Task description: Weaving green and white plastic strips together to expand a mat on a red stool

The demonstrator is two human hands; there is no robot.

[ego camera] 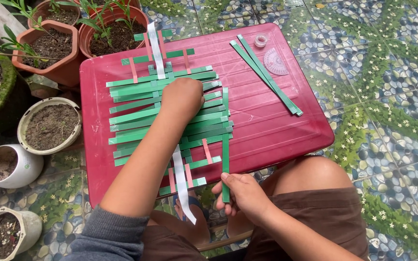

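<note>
A woven mat of green paper strips (pixel 136 116), crossed by pink and white strips, lies on a red plastic table (pixel 267 130). My left hand (pixel 182 96) presses flat on the middle of the mat, fingers curled down onto the strips. My right hand (pixel 243 193) pinches the near end of a vertical green strip (pixel 225 145) that runs along the mat's right edge and hangs past the table's front edge. A white strip (pixel 182 186) also hangs over the front edge, between my arms.
Loose green strips (pixel 267 75), a clear protractor (pixel 276 62) and a small tape roll (pixel 261 40) lie on the table's far right. Terracotta pots with plants (pixel 54 46) and white soil-filled pots (pixel 49 125) stand to the left. The floor is patterned tile (pixel 388 96).
</note>
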